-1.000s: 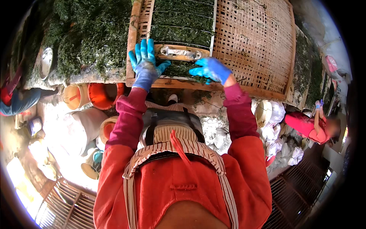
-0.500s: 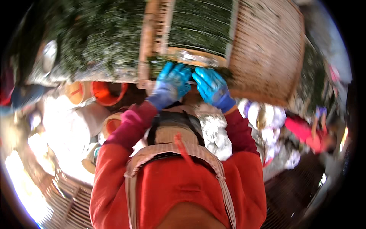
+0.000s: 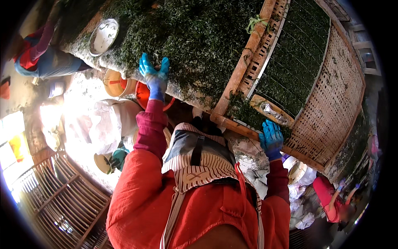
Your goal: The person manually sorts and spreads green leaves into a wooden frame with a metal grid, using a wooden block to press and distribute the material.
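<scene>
My left hand (image 3: 154,76), in a blue glove, is raised with fingers spread at the near edge of a broad layer of dark green shredded plant matter (image 3: 190,45); it holds nothing. To the right, my gloved right hand (image 3: 271,139) has its fingers stretched out at the front rail of a woven bamboo rack (image 3: 331,116). Just beyond its fingertips lies a short wooden block (image 3: 271,111) with a shiny piece on top. On the rack, a rectangular green sheet (image 3: 296,62) crossed by thin pale lines lies between light strips.
An oval metal dish (image 3: 103,37) sits on the green layer at far left. Below the table edge stand an orange bucket (image 3: 142,94), a tan bucket (image 3: 114,82) and white sacks (image 3: 107,120). People work at far left (image 3: 49,56) and lower right (image 3: 329,199). A slatted rack (image 3: 62,195) stands lower left.
My hands were side by side at the wooden block; now the left has moved away left to the green layer. The view has turned and shifted left.
</scene>
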Motion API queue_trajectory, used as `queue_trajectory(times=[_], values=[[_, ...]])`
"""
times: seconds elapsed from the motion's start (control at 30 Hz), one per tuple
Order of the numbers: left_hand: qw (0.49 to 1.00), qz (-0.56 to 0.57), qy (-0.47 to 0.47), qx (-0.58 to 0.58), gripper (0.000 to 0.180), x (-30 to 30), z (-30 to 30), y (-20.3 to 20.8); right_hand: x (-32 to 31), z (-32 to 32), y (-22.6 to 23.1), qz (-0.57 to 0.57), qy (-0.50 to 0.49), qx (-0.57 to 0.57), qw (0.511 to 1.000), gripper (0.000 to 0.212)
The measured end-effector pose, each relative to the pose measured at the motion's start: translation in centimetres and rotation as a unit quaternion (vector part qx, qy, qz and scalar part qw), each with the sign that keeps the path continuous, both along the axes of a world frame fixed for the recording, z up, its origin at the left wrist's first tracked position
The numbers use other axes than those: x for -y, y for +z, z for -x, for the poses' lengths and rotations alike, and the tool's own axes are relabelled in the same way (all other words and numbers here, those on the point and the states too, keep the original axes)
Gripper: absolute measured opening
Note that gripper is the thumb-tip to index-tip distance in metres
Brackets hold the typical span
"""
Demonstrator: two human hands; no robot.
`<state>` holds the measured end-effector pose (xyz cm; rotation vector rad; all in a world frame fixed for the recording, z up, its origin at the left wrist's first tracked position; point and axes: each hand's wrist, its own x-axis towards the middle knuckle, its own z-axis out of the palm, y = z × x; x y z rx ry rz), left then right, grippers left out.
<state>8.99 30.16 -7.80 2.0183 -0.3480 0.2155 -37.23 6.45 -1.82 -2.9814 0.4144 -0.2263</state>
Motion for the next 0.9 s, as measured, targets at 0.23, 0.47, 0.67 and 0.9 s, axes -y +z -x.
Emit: queue_trajectory(times=[0.23,0.47,0.67,0.9], values=[[0.901,0.347,-0.093,-0.244,0.020,3.3,-2.5,0.1,0.1,-0.2,0.3,-0.001,-0.015,-0.014,1.000,0.040],[0.947,0.219,-0.229,-0.060,0.022,-4.3,-6.2,5.4,-0.3,0.2,-0.2,-0.022,-0.015,0.029,0.999,0.041],[0.783,0.377,-0.432,-0.240,0.021,4.3,6.9,15.4,-0.3,0.9,-0.1,-0.022,-0.019,0.057,0.998,0.041],[0.754,0.082,-0.651,-0.035,0.033,12.7,22.9,9.4,0.8,2.8,-0.2,0.001,0.047,0.077,0.996,0.039]])
